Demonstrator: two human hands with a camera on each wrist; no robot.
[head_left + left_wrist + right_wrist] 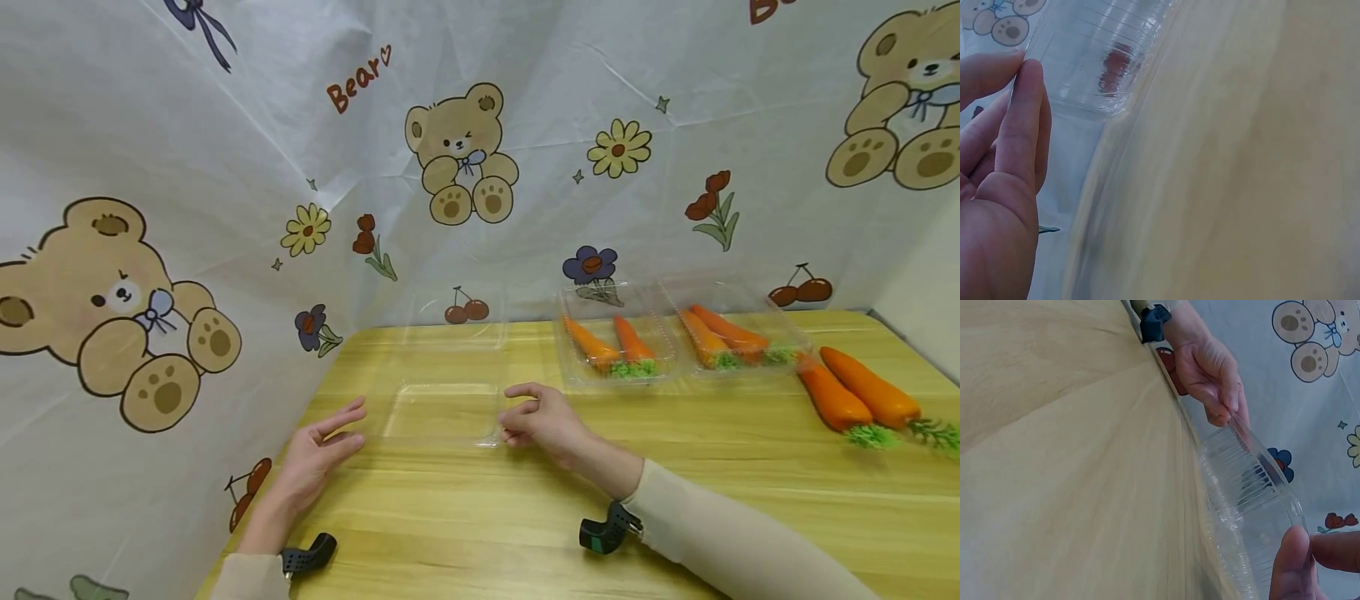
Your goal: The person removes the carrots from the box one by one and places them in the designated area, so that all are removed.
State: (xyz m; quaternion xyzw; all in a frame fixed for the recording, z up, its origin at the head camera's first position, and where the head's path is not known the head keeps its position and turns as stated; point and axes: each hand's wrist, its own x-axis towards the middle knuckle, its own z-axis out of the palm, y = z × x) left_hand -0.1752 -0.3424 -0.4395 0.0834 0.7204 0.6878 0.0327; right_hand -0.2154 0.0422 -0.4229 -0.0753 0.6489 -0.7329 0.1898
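A clear plastic clamshell box (442, 412), its lid raised at the back, sits between my two hands on the wooden table. No contents show inside it. My left hand (315, 458) is at the box's left side; in the left wrist view, thumb and fingertips (1030, 72) pinch the thin plastic rim. At the near right corner, my right hand (551, 425) pinches the opposite edge, its thumb (1291, 553) against the rim in the right wrist view. That view also shows the left hand (1213, 375) gripping the rim's far end.
Right of the hands stand two more clear boxes, the nearer one (573, 367) and another (795, 329), each holding two orange carrots with green tops. Two loose carrots (873, 392) lie at the far right. A bear-print sheet (540, 75) hangs behind and left of the table.
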